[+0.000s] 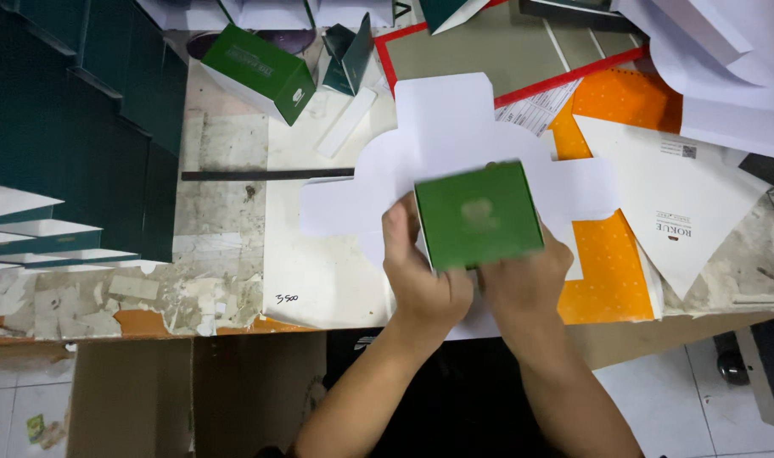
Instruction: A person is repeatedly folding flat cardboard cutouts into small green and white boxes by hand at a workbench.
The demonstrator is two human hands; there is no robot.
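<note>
Worn, peeling white tabletop (226, 212) fills the view, strewn with dark green card stacks (73, 127) and an orange dotted sheet (612, 263). Motion blur smears the small square green cardboard box (479, 215), so its pale emblem is unreadable. It sits above a flat white die-cut card blank (455, 127), pinched along its lower edge between the left hand (421, 276) and right hand (523, 284), whose fingertips are hidden behind it.

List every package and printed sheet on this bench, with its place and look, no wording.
Green box: square, held in both hands, centre.
Green carton: oblong, white end, lying upper left.
White die-cut blank: flat, under the held box.
White printed sheet: triangular, right, on orange paper.
</note>
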